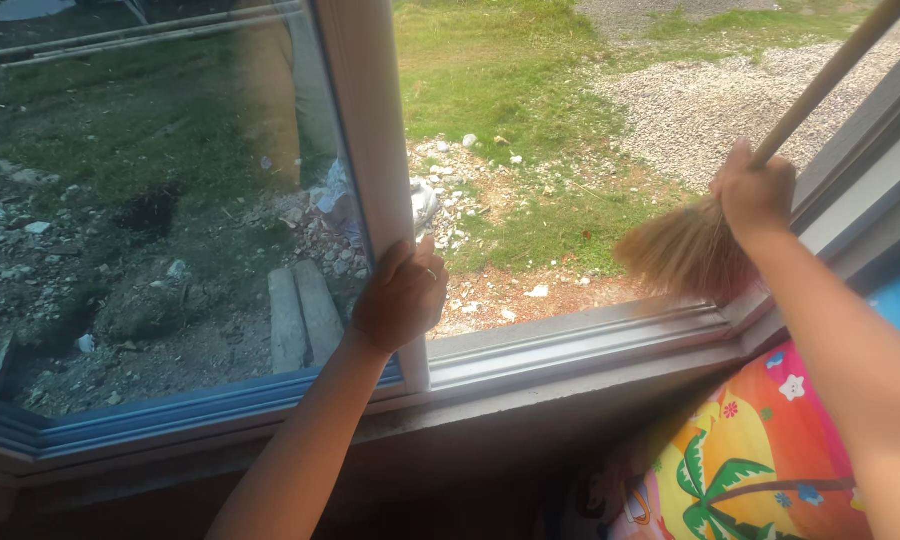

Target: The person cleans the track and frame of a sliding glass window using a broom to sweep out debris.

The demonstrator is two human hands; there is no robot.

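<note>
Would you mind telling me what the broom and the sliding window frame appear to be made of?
The broom, held in the right hand, seems to have a smooth, pale wooden handle and a tan head of dried plant fibre, judging by its fine, loose strands. The window frame, gripped by the left hand, looks like white-painted metal or plastic; its smooth, slightly glossy face leaves that open.

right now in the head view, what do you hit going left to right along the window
glass pane → left hand gripping the white sash edge → open gap with grass and gravel outside → broom bristles on the window track → right hand on the broom handle
</note>
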